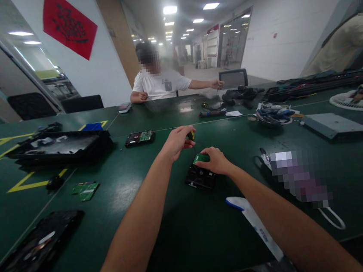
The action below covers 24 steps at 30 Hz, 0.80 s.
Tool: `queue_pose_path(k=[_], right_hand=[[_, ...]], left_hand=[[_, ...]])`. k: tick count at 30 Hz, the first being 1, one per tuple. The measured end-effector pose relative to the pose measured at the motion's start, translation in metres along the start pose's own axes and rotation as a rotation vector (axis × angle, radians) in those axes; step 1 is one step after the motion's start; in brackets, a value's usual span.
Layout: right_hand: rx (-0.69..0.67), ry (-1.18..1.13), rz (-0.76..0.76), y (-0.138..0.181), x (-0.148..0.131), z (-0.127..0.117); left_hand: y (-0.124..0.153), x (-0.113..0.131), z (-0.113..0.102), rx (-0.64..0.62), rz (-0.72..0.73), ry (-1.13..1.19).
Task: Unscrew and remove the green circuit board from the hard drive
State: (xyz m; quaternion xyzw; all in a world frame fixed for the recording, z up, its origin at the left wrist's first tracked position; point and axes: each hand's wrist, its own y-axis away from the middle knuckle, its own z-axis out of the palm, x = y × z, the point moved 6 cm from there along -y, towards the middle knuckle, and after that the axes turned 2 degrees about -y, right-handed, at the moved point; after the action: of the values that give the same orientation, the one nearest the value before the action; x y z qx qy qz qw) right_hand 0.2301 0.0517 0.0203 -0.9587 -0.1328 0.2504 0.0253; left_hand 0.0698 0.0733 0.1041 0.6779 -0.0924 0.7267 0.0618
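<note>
A black hard drive [199, 178] with a green circuit board on top lies on the green table [185, 231]. My right hand [215, 160] rests on the board, fingers curled over its far edge. My left hand [177, 141] is closed round a screwdriver handle [190, 135], held upright just above the drive's far end.
A second hard drive [139, 138] lies further back. A black tray [57, 147] sits at left, green boards [85, 190] near it, a dark panel [34, 251] at front left. Cables [273, 115] and a grey box [334, 125] lie right. A person [159, 84] sits opposite.
</note>
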Motion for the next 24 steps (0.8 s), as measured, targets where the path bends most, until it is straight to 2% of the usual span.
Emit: queue_pose_path(k=[4,9,12,24], right_hand=[[0.006,0.006,0.004,-0.0012,0.0005,0.0006],[0.016,0.018,0.007,-0.0015,0.0011,0.0020],[0.015,0.012,0.002,-0.0009,0.0008,0.0014],[0.004,0.011,0.004,-0.0006,-0.0008,-0.0003]], left_hand=[[0.0006,-0.0004,0.0006,-0.007,-0.011,-0.008],[-0.0014,-0.0043,0.0040,-0.045,-0.079,0.089],[-0.0026,-0.0060,0.0027,-0.023,-0.101,0.113],[0.0033,0.0027,0.0008,0.021,-0.025,-0.020]])
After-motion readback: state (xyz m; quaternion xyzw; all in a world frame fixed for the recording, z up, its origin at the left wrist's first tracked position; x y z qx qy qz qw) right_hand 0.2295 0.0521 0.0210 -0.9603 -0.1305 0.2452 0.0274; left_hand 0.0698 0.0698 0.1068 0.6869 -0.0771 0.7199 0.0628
